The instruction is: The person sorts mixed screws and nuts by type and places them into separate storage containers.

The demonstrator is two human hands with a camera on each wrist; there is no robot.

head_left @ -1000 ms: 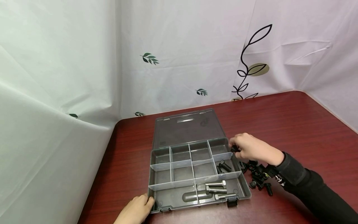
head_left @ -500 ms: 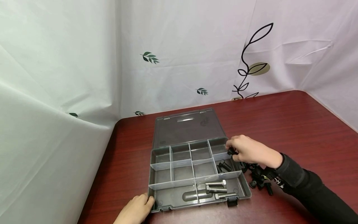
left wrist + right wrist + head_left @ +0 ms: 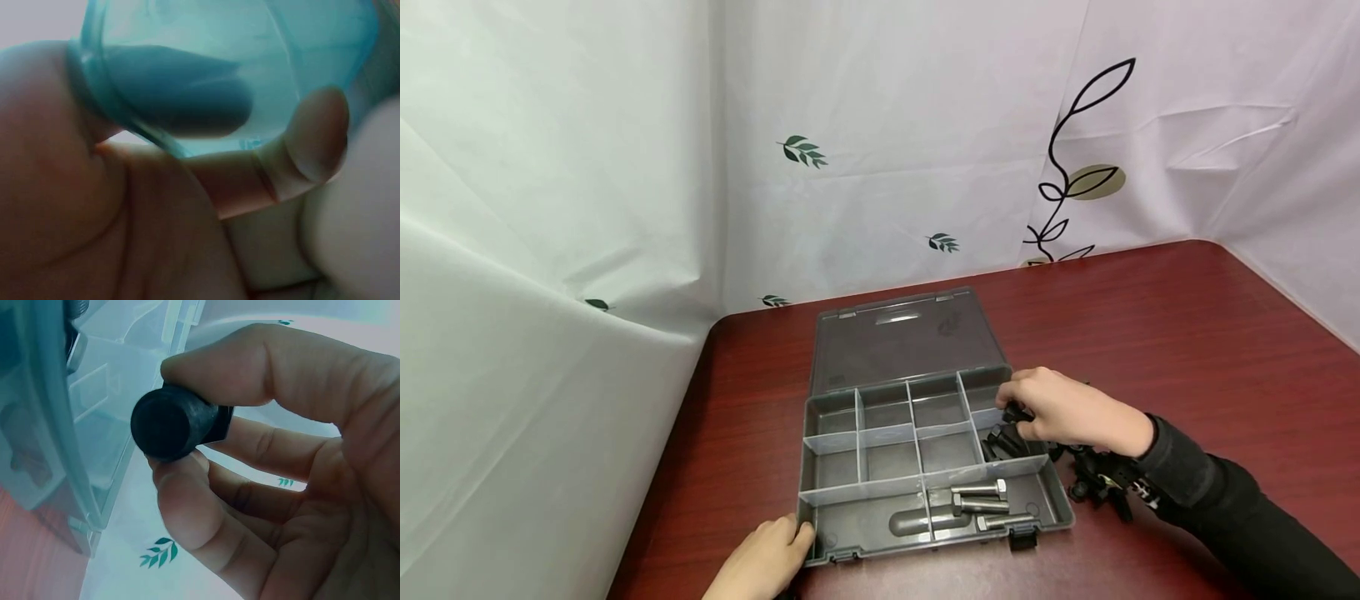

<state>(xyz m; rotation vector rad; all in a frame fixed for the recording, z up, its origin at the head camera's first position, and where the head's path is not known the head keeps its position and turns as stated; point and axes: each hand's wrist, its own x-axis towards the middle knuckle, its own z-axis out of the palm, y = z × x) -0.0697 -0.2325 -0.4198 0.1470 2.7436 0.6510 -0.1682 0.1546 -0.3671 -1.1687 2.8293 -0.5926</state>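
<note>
Pinching a black hex bolt (image 3: 164,425) in the right hand (image 3: 1063,408), the nearer of the two hands; aiming the shank end toward the right wrist view along its long axis, hex head beyond. Hovering over the rightmost middle-row compartment (image 3: 987,421), close to loose black bolts (image 3: 1004,442) inside. Gripping the organizer box (image 3: 857,523) at its near left corner with the left hand (image 3: 762,558). Containing three silver hex bolts (image 3: 983,506) in the near-right compartment (image 3: 1042,493); extending at the far side into an opened grey lid (image 3: 902,346). Neighbouring, on the bench (image 3: 1217,358) at right, a partly hidden pile of black fasteners (image 3: 1121,505).

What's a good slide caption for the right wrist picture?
A right hand pinches a black bolt, translucent box at frame left.
</note>
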